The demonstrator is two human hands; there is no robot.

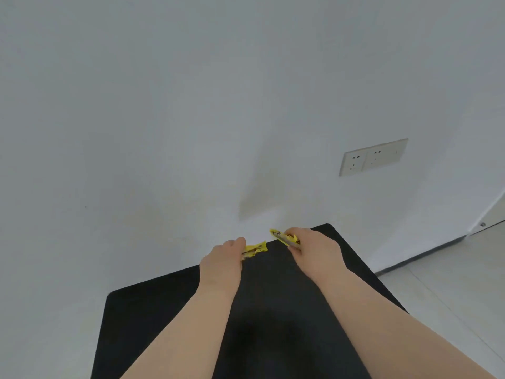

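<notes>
Both hands are out at the bench's (164, 310) far edge. The left hand (221, 258) pinches the left packet (257, 247), yellow, right at that edge. The right hand (314, 250) grips the right packet (281, 235), tilted, nearer the bench's far right corner. The packets sit near each other but apart; whether they're halves of one wrapper, I can't tell. Best to keep both pinches firm and the hands low over the bench, so nothing drops behind it.
</notes>
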